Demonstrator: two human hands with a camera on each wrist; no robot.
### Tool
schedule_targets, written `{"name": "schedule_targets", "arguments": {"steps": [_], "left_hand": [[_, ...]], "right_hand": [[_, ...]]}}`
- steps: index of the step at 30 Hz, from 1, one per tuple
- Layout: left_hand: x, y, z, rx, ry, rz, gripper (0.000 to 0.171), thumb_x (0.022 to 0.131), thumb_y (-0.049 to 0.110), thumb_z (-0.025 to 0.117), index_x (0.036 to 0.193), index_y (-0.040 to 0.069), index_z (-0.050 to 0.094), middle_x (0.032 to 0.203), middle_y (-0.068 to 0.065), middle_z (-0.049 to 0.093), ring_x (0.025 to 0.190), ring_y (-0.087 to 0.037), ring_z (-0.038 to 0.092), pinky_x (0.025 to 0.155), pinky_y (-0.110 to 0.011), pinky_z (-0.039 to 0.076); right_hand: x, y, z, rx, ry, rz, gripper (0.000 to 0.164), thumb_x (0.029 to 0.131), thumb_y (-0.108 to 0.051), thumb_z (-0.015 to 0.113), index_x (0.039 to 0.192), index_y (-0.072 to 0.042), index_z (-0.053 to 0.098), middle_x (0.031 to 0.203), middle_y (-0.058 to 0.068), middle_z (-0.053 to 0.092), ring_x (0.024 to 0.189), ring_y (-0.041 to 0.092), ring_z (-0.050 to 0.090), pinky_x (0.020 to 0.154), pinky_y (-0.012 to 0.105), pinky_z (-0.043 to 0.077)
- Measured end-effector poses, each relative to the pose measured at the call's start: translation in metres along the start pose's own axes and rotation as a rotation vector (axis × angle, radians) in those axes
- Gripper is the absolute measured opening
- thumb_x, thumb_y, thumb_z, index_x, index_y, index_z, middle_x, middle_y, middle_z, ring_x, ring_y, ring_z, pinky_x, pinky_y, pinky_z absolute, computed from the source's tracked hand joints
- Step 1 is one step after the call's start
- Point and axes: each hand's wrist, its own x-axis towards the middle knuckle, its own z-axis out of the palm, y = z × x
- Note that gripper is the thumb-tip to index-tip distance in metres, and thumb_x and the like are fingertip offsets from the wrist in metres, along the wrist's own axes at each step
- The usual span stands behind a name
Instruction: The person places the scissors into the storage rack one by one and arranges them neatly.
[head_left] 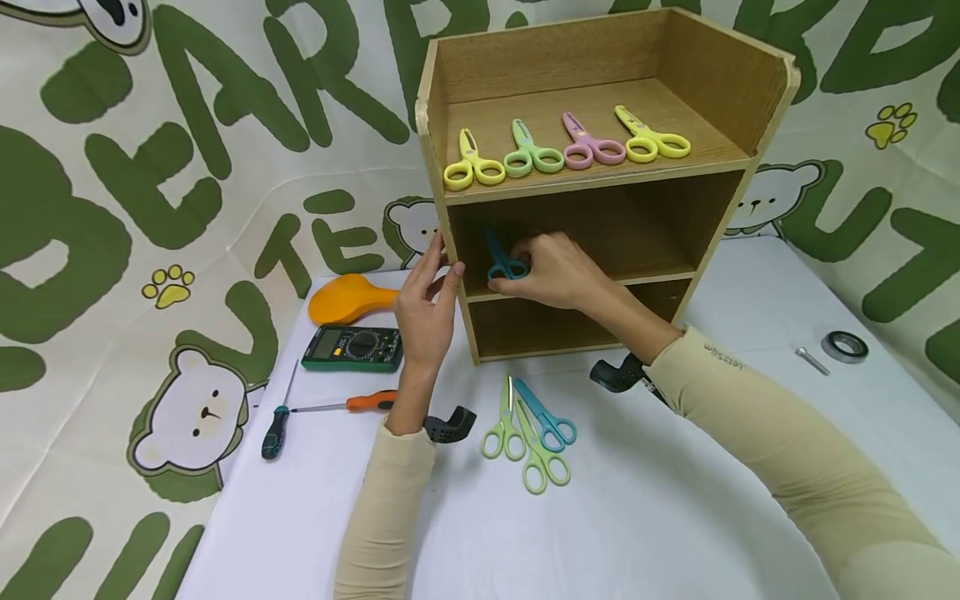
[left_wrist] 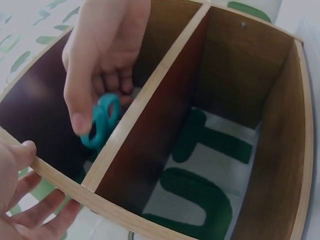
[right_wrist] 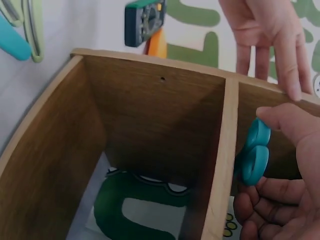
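In the head view, my right hand (head_left: 555, 268) reaches into the left end of the wooden shelf unit's (head_left: 577, 190) middle compartment. It holds teal scissors (head_left: 506, 265) by the handle loops, thumb against one loop in the right wrist view; their blades point inward, partly hidden. Fairly straight fingers of my left hand (head_left: 426, 312) touch the outside of the left side panel, its thumb at the front edge. Along the top shelf lie yellow scissors (head_left: 472, 162), green scissors (head_left: 531, 152), pink scissors (head_left: 591, 143) and another yellow pair (head_left: 649, 137).
Before the unit lie two green scissors (head_left: 503, 429) (head_left: 542, 458) and blue scissors (head_left: 547, 418). Leftward are an orange rounded object (head_left: 348, 300), a multimeter (head_left: 352, 348), an orange-handled screwdriver (head_left: 367, 402) and a dark-handled screwdriver (head_left: 276, 429). A bolt (head_left: 812, 361) and black tape roll (head_left: 845, 346) lie right.
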Motion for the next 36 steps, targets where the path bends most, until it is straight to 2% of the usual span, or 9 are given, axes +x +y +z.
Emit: {"name": "schedule_targets", "arguments": {"steps": [3,9,15,19,21,24,28,31,36], "left_hand": [[0.0,0.0,0.001,-0.001,0.001,-0.004,0.048,0.096,0.0,0.064,0.142,-0.005,0.051,0.138,-0.019,0.058,0.114,-0.03,0.063,0.092,-0.035,0.056],[0.001,0.0,0.001,-0.01,-0.002,-0.007,0.049,0.096,0.0,0.064,0.143,-0.004,0.05,0.139,-0.018,0.058,0.115,-0.029,0.063,0.092,-0.041,0.056],[0.001,-0.027,0.004,0.003,-0.004,-0.002,0.051,0.096,0.004,0.065,0.145,0.001,0.05,0.141,-0.013,0.057,0.116,-0.027,0.063,0.092,-0.035,0.056],[0.0,-0.038,0.003,-0.006,-0.007,0.006,0.052,0.097,0.012,0.066,0.147,0.009,0.051,0.142,-0.004,0.057,0.116,-0.02,0.063,0.092,-0.038,0.057],[0.0,-0.039,0.003,-0.012,-0.008,0.011,0.051,0.098,0.015,0.066,0.147,0.011,0.051,0.142,-0.001,0.057,0.116,-0.018,0.063,0.092,-0.04,0.057],[-0.001,-0.038,0.006,-0.01,-0.014,0.019,0.051,0.098,0.017,0.065,0.147,0.012,0.051,0.143,0.0,0.057,0.117,-0.017,0.062,0.092,-0.037,0.057],[-0.001,-0.037,0.008,-0.005,-0.008,0.019,0.051,0.098,0.017,0.066,0.146,0.01,0.051,0.142,-0.001,0.057,0.117,-0.018,0.062,0.091,-0.03,0.056],[0.0,-0.036,0.008,-0.003,-0.001,0.018,0.051,0.097,0.013,0.067,0.146,0.008,0.052,0.142,-0.005,0.058,0.116,-0.02,0.063,0.091,-0.032,0.057],[-0.001,-0.028,0.004,0.02,0.011,0.012,0.05,0.096,0.004,0.066,0.144,-0.001,0.051,0.141,-0.014,0.057,0.115,-0.028,0.064,0.09,-0.044,0.057]], "right_hand": [[0.005,0.0,0.006,0.001,-0.026,0.046,0.041,0.083,-0.044,0.079,0.09,-0.005,0.069,0.066,0.002,0.055,0.059,0.017,0.05,0.049,0.028,0.033],[0.01,-0.003,0.014,-0.019,-0.048,0.036,0.041,0.084,-0.046,0.079,0.087,-0.007,0.069,0.064,0.001,0.05,0.059,0.017,0.047,0.05,0.028,0.03],[0.007,-0.003,0.016,-0.004,-0.058,-0.002,0.041,0.086,-0.043,0.079,0.1,-0.005,0.071,0.07,0.002,0.056,0.063,0.018,0.051,0.052,0.029,0.034],[-0.001,-0.002,0.012,-0.011,-0.008,-0.078,0.04,0.087,-0.037,0.079,0.107,-0.002,0.072,0.083,0.006,0.064,0.073,0.02,0.057,0.061,0.031,0.043],[-0.011,-0.001,0.009,-0.018,0.033,-0.111,0.04,0.087,-0.034,0.08,0.108,-0.002,0.073,0.092,0.007,0.066,0.082,0.021,0.059,0.07,0.035,0.047],[-0.035,0.003,0.005,-0.036,0.077,-0.152,0.039,0.087,-0.033,0.08,0.11,-0.002,0.073,0.1,0.009,0.066,0.092,0.023,0.06,0.082,0.041,0.044],[-0.074,0.011,0.008,-0.039,0.095,-0.213,0.036,0.085,-0.03,0.082,0.107,-0.003,0.074,0.099,0.006,0.065,0.092,0.021,0.061,0.081,0.042,0.039],[-0.104,0.019,0.02,-0.029,0.067,-0.234,0.035,0.083,-0.029,0.084,0.106,-0.005,0.074,0.099,0.003,0.065,0.092,0.019,0.062,0.08,0.038,0.038],[-0.147,0.036,0.052,-0.004,-0.063,-0.206,0.036,0.082,-0.031,0.084,0.108,-0.007,0.074,0.104,0.001,0.065,0.097,0.016,0.061,0.082,0.038,0.041]]}}
